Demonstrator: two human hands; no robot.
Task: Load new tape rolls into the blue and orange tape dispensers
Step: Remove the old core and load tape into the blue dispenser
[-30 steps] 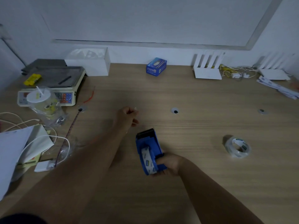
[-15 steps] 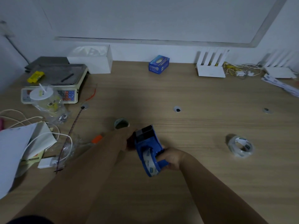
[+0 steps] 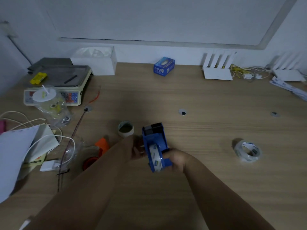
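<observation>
The blue tape dispenser stands in the middle of the wooden table with a clear tape roll seated in it. My right hand grips its rear end from the right. My left hand is against its left side, fingers curled at the roll; I cannot tell what they pinch. The orange tape dispenser lies left of my left forearm, partly hidden by it. A spare clear tape roll lies flat on the right. An empty cardboard core stands beyond my left hand.
A weighing scale and a plastic cup stand at the left, with cables, papers and a bag nearer me. A white box, a blue box and two white routers line the wall.
My left hand came back from the far middle of the table, leaving the cardboard core standing there, and closed in on the blue dispenser's left side. My right hand kept its grip.
</observation>
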